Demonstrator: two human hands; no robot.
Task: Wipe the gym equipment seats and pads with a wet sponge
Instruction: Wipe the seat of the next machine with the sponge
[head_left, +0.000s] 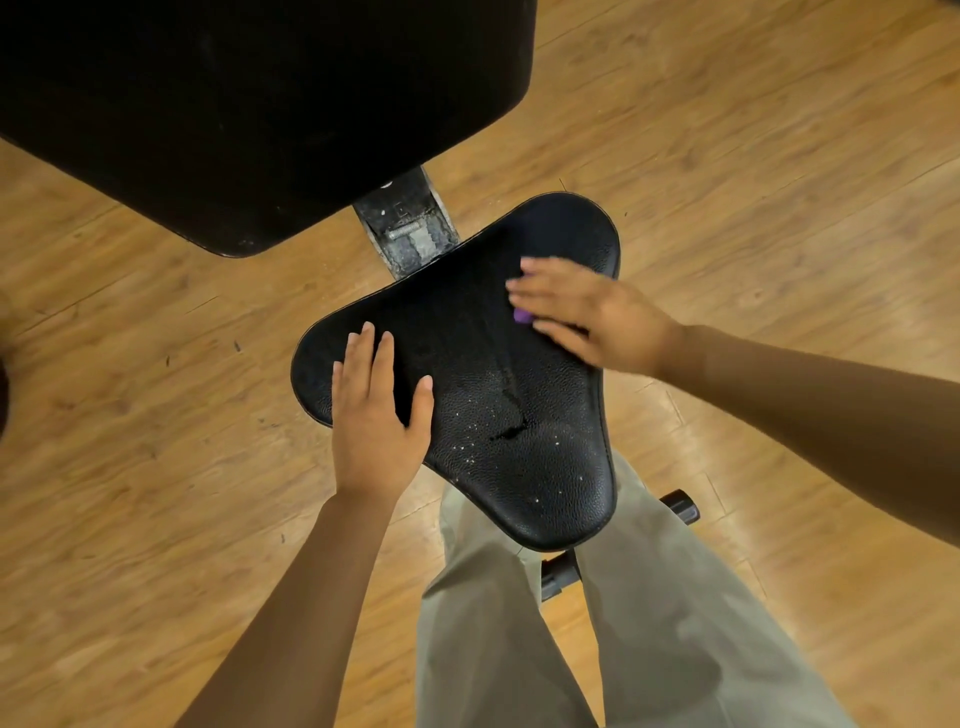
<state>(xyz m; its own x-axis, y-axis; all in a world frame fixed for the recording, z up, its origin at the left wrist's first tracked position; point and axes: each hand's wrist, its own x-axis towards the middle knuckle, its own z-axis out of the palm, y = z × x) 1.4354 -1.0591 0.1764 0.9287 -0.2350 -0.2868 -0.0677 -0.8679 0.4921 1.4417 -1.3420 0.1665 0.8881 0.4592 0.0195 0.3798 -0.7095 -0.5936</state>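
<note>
Top left, big black pad not being worked on now; wood floor all around. Left hand lies flat on the seat, fingers straight and together, holding nothing, prob. steadying it. Mid-seat shows a wet streak w/ small white specks toward the near end, so that part likely isn't done. Right hand is blurred over the seat's far right lobe, fingers spread over the sponge, only a purple corner showing; whether it grips or just presses, can't tell. Risks: sponge may slip out from under flat fingers on wet vinyl, drips may reach the floor or trousers, and specks may get smeared, not lifted.
</note>
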